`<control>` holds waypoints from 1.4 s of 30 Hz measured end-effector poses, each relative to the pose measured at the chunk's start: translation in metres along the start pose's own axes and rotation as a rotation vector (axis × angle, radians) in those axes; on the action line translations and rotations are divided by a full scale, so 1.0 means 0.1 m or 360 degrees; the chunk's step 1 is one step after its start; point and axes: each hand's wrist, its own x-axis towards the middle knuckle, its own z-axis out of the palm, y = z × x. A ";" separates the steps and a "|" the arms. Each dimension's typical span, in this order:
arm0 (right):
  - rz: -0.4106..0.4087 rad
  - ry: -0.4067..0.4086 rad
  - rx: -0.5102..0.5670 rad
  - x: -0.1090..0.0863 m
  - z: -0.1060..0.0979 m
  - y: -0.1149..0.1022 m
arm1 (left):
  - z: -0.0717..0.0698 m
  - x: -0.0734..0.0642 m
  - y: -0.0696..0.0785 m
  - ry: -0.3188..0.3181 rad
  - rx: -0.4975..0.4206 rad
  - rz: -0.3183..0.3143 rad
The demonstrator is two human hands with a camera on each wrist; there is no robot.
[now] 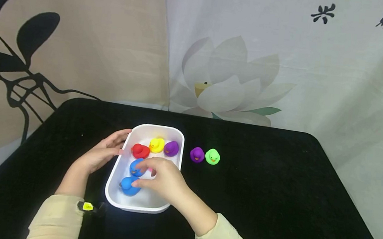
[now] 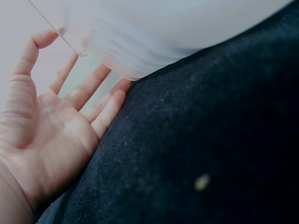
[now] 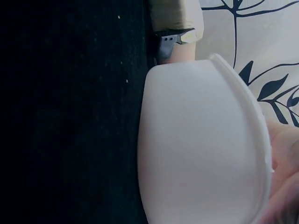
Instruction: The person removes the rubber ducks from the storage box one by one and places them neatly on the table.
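Note:
My left hand (image 1: 104,151) lies along the left side of a white tray (image 1: 115,193); in the left wrist view its fingers are extended against the tray's outer wall and the thumb is near the rim. My right hand (image 1: 166,177) is over the tray, thumb and index finger apart. The index finger overlaps one blue rubber duck (image 1: 133,166), and the thumb tip overlaps a second blue duck (image 1: 128,187). A bit of pink (image 1: 150,169) shows beneath the hand. Farther back in the tray are a red duck (image 1: 140,151), a yellow duck (image 1: 156,145) and a purple duck (image 1: 171,148).
Right of the tray, another purple duck (image 1: 196,154) and a green duck (image 1: 212,156) stand side by side on the black tabletop (image 1: 274,198). Behind the table hangs a printed cloth (image 1: 322,78). Dark straps with cameras sit at both wrists.

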 end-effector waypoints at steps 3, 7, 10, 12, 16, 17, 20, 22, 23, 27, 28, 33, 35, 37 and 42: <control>0.0002 -0.0040 -0.0032 0.04 0.05 -0.01 | 0.00 0.00 -0.01 0.0001 -0.0001 0.0004; 0.0024 -0.0071 -0.0055 0.08 0.11 -0.01 | -0.01 0.00 -0.03 -0.0001 0.0002 0.0014; 0.0079 -0.0082 -0.0060 0.09 0.14 -0.01 | -0.01 0.00 -0.03 -0.0003 0.0002 0.0020; 0.0125 -0.0085 -0.0063 0.10 0.16 -0.01 | -0.02 0.00 -0.02 -0.0006 0.0001 0.0020; 0.0190 -0.0083 -0.0057 0.10 0.19 -0.01 | -0.01 0.00 -0.02 -0.0008 -0.0002 0.0020; 0.0199 -0.0081 -0.0055 0.09 0.19 0.00 | -0.01 0.00 -0.01 -0.0008 -0.0001 0.0020; 0.0218 -0.0082 -0.0050 0.09 0.20 0.00 | -0.01 0.00 -0.01 -0.0006 0.0001 0.0022; 0.0231 -0.0086 -0.0049 0.10 0.21 0.01 | -0.01 0.00 -0.01 -0.0006 0.0002 0.0024; 0.0238 -0.0090 -0.0052 0.10 0.21 0.01 | -0.01 0.00 -0.01 -0.0007 0.0001 0.0022; 0.0263 -0.0118 -0.0093 0.12 0.23 0.00 | -0.01 0.00 -0.01 -0.0008 -0.0003 0.0020; 0.0271 -0.0127 -0.0103 0.13 0.24 0.00 | -0.01 0.00 -0.01 -0.0007 -0.0002 0.0020; 0.0299 -0.0182 -0.0155 0.17 0.28 -0.01 | -0.01 0.00 -0.01 -0.0006 0.0002 0.0024; 0.0306 -0.0205 -0.0175 0.18 0.29 -0.01 | -0.01 0.00 -0.01 -0.0008 0.0001 0.0025; 0.0311 -0.0224 -0.0198 0.18 0.30 -0.01 | -0.01 0.00 -0.01 -0.0008 0.0004 0.0024; 0.0315 -0.0248 -0.0250 0.21 0.33 -0.01 | -0.01 -0.01 0.00 -0.0004 0.0014 0.0014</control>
